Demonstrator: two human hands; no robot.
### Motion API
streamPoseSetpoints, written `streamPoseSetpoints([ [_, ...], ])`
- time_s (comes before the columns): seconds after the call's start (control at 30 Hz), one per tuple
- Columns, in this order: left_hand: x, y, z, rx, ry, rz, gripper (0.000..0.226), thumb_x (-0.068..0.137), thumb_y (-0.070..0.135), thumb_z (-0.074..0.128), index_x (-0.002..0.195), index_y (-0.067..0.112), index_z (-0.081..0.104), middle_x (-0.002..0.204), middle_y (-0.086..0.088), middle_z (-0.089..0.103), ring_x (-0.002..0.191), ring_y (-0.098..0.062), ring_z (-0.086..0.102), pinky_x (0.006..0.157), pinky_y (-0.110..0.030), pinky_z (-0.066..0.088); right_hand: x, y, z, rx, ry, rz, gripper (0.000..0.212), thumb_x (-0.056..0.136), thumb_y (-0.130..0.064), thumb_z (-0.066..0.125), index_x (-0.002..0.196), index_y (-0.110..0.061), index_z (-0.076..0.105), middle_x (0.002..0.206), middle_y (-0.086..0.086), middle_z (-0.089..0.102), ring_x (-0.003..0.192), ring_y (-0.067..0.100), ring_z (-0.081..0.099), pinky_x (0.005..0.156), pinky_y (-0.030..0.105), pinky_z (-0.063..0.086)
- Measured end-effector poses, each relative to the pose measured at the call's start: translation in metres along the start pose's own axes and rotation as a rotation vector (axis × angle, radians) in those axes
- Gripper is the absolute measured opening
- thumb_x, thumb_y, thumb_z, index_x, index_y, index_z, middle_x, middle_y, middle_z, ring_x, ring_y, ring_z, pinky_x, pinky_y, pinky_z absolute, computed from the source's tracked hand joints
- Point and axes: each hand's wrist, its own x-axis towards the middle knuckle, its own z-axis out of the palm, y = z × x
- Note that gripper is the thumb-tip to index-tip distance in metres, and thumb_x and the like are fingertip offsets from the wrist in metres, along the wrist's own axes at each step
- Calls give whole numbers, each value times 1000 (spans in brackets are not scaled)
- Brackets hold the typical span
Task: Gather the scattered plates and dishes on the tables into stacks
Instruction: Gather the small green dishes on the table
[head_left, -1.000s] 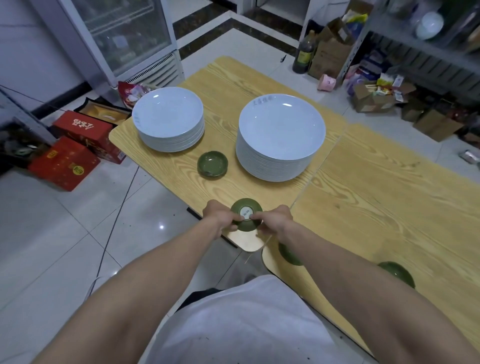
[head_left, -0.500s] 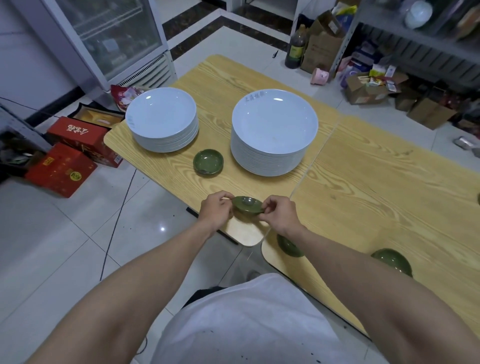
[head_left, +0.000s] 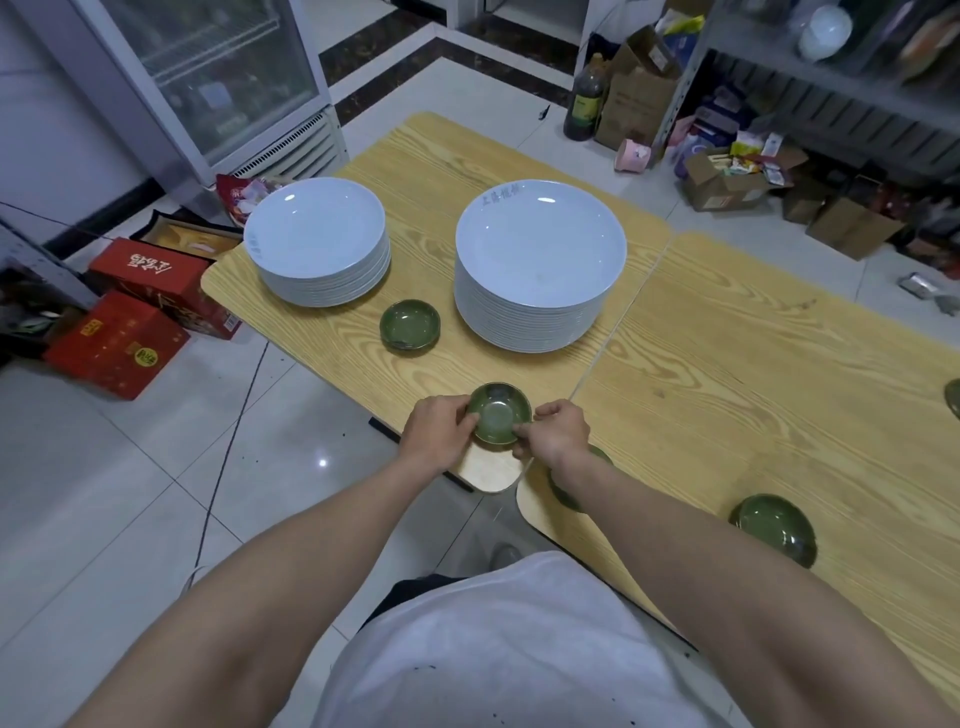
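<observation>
Head view: left hand (head_left: 439, 434) and right hand (head_left: 558, 431) pinch the green dish (head_left: 500, 414) by opposite rims above the near corner of the worktop (head_left: 363, 353). Its hollow faces up (round, no long axis); half a second earlier it showed edge-on.

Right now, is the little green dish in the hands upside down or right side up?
Right side up: the green dish shows its hollow inside facing up, pinched between the left hand and right hand.
</observation>
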Motion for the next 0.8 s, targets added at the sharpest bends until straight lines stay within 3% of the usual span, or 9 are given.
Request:
streamPoseSetpoints([
  [0.07, -2, 0, -5, 171, 29, 58, 19, 97, 26, 57, 101, 9, 65, 96, -7, 67, 96, -29, 61, 79, -38, 50, -2, -2, 1, 49, -7, 67, 25, 84, 4, 70, 98, -11, 57, 101, 17, 67, 55, 24, 70, 55, 28, 59],
  [0.13, -4, -1, -12, 413, 5, 145, 35, 100, 33, 49, 124, 9, 59, 123, -10, 62, 121, -33, 52, 96, -41, 44, -3, -5, 0, 57, -16, 84, 21, 86, 4, 68, 102, -8, 62, 101, 17, 68, 57, 24, 72, 57, 27, 60],
  [0.2, -4, -2, -23, 580, -55, 157, 50, 104, 39, 39, 147, 14, 41, 154, -7, 39, 145, -33, 27, 115, -43, 27, -4, -9, -3, 84, -23, 80, 20, 87, 4, 67, 104, -6, 64, 101, 16, 68, 56, 23, 72, 55, 26, 60],
  [0.23, -5, -2, -29, 624, -71, 139, 54, 105, 41, 35, 152, 16, 32, 161, -5, 28, 150, -31, 17, 119, -43, 19, -5, -11, -4, 100, -28, 80, 21, 87, 4, 67, 105, -6, 65, 101, 16, 68, 56, 23, 72, 56, 26, 60],
  [0.33, -1, -6, -44, 669, -69, 101, 57, 105, 45, 29, 156, 20, 23, 164, -3, 17, 152, -27, 7, 122, -44, 10, -7, -20, -5, 146, -53, 77, 19, 86, 5, 67, 101, -7, 66, 99, 16, 68, 63, 27, 73, 66, 33, 62],
  [0.5, 9, -3, -58, 717, 3, 67, 56, 105, 47, 24, 155, 21, 25, 164, -1, 19, 152, -25, 8, 122, -45, 10, -12, -33, -8, 211, -88, 51, 19, 85, 9, 66, 84, -10, 64, 88, 13, 66, 68, 30, 73, 73, 39, 62],
  [0.8, 24, -6, -69, 670, 49, 33, 56, 105, 46, 28, 155, 20, 27, 163, -4, 20, 152, -25, 10, 121, -43, 12, -11, -44, -4, 220, -87, 36, 23, 86, 10, 65, 77, -10, 59, 81, 9, 63, 59, 23, 69, 64, 32, 62],
])
